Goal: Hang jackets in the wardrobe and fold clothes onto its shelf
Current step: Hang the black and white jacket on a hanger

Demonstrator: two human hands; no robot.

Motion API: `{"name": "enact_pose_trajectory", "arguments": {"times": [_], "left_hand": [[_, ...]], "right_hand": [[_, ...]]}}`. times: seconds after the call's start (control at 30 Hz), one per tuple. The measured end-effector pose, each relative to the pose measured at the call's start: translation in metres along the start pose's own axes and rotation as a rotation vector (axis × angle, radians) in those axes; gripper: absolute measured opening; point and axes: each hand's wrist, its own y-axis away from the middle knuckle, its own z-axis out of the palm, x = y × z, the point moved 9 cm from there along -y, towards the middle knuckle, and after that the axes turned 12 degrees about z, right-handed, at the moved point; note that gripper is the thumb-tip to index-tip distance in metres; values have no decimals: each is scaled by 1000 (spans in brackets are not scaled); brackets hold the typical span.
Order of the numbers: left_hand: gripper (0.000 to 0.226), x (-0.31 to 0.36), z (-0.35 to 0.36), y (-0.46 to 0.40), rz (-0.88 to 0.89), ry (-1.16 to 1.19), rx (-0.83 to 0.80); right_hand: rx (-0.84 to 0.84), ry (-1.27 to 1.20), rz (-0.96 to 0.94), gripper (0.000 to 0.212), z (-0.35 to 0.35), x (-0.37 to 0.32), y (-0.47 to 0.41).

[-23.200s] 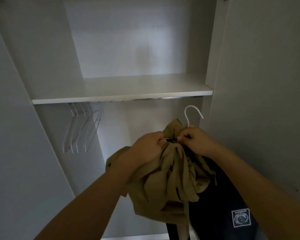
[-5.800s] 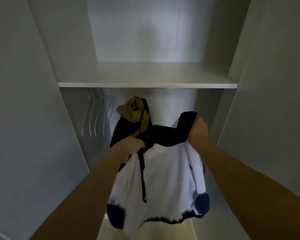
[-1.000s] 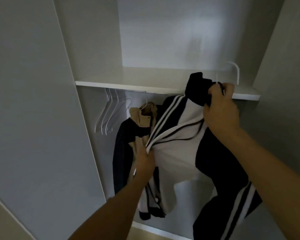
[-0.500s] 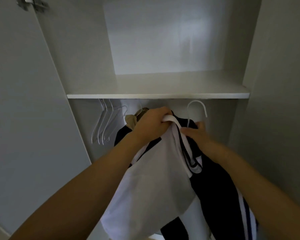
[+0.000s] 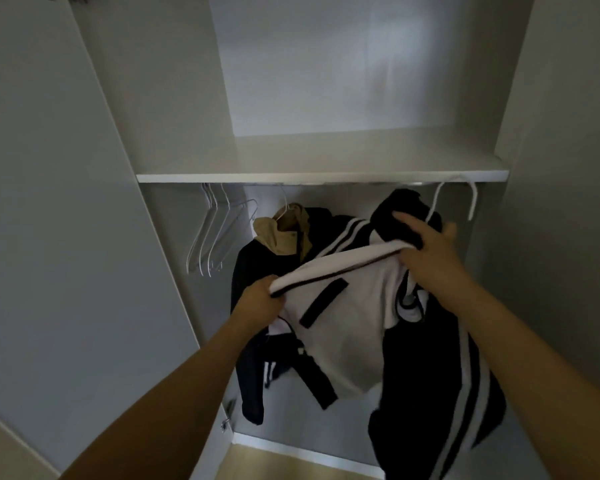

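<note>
A white and dark navy striped jacket (image 5: 357,317) hangs between my hands in front of the open wardrobe. My left hand (image 5: 260,301) grips its white front edge low on the left. My right hand (image 5: 426,251) holds the collar area together with a white hanger (image 5: 454,200), whose hook rises just under the shelf (image 5: 323,176). Behind it on the rail hangs a tan jacket (image 5: 284,230) over a dark garment (image 5: 250,299).
Several bare white hangers (image 5: 212,233) hang at the left end of the rail. The wardrobe's side walls (image 5: 174,98) close in left and right. A door (image 5: 49,220) stands open at left. A strip of wooden floor (image 5: 291,465) shows below.
My left hand dropped from the collar to the jacket's left front edge and pulled it outward. My right hand lifted the hanger hook up toward the rail on the right.
</note>
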Motion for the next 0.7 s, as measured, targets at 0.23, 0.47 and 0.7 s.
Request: {"name": "enact_pose_trajectory", "arguments": {"times": [0.23,0.47,0.7], "left_hand": [[14,116,-16,-35,547,-621,-377],[23,186,-13,-46,651,-610,-399],[31,181,-14,-47,630,-628,-384]], "right_hand": [[-463,221,263,27,34,47,19],[-415,175,40,61,66,34,25],[-264,112,-5,10,55,43,10]]}}
